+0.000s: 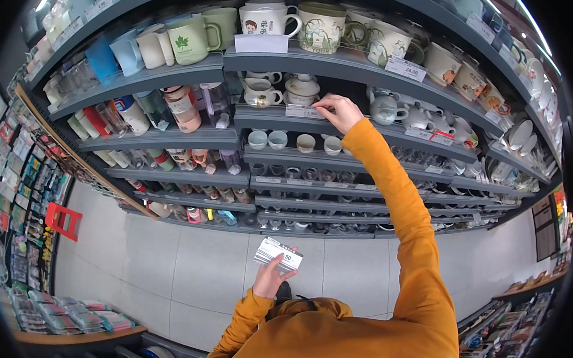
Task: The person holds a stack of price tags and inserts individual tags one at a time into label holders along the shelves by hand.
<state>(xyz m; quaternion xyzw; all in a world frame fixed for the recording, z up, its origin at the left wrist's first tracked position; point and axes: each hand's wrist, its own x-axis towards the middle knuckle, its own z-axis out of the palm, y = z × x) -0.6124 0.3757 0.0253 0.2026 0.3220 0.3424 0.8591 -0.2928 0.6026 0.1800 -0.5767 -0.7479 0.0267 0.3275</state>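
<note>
My left hand [270, 278] grips a small stack of price tags [279, 254] low in front of my body, the thumb across the top one. My right hand [340, 113] reaches out to the shelf edge, its fingers pinched at the right end of a price tag [303, 111] that reads 13.90 or similar. Directly behind that tag stand a lidded white pot [302, 89] and a white teapot [262, 93]. To the right of the hand sits a grey-blue teapot [384, 108].
Mugs such as a green one [190, 40] line the shelf above. Small cups [306, 143] and glasses fill the shelves below. Bottles and tumblers [182, 109] stand at the left. A red step stool [64, 222] is on the tiled floor [193, 261].
</note>
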